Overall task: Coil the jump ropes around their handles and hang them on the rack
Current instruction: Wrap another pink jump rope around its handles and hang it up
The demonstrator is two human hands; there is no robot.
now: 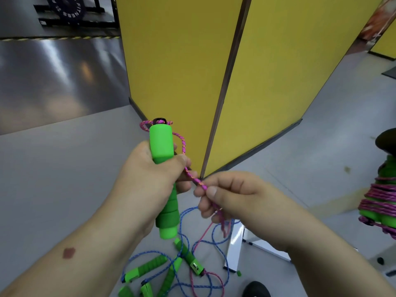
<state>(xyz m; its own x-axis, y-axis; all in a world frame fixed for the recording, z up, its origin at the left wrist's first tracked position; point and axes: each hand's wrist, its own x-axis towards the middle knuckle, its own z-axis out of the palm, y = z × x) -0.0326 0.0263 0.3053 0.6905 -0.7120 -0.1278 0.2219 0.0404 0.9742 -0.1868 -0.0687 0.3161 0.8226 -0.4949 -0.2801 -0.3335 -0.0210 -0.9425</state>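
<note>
Head view: a person's left hand (150,170) grips a green foam handle (164,179) upright while the right hand (227,196) pinches its pink braided rope (194,179) between thumb and forefinger, just beside the handle. Slack could slip from that light pinch, or the trailing pink line could snag the blue ropes (214,234) tangled with spare green handles (147,267) on the grey floor (53,168). A wound bundle (380,202) is cut off at the right edge; the rack itself cannot be made out.
</note>
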